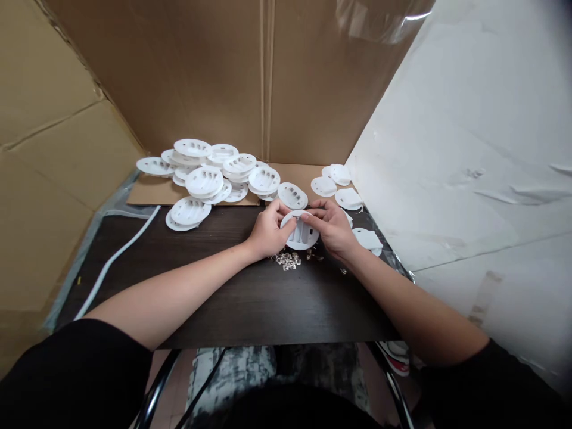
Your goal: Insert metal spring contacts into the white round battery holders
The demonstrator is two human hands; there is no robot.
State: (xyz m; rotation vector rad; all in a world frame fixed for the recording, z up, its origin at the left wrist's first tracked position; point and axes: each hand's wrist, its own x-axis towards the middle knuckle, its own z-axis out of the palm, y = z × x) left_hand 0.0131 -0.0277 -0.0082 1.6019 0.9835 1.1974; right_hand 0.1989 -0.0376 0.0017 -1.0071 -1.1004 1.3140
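Note:
Between my two hands, over the dark table, is a round white plastic battery housing [300, 237] with its slotted side towards me. My left hand [271, 231] grips its left edge, the thumb pressing near the top of the slots. On the upper right edge my right hand [331, 226] has its thumb and fingers closed. Whether a small part sits under the thumbs I cannot make out. Just below the housing lies a small heap of shiny metal battery contacts [288, 260]. Another white housing [292, 195] rests right behind my hands.
Stacks of similar white housings [204, 181] stand at the back left, partly on a cardboard sheet [152, 189]. More white discs [348, 199] lie along the right side. A white cable [117, 255] runs along the left. Cardboard walls [187, 77] and a white panel [473, 149] enclose the table [250, 316].

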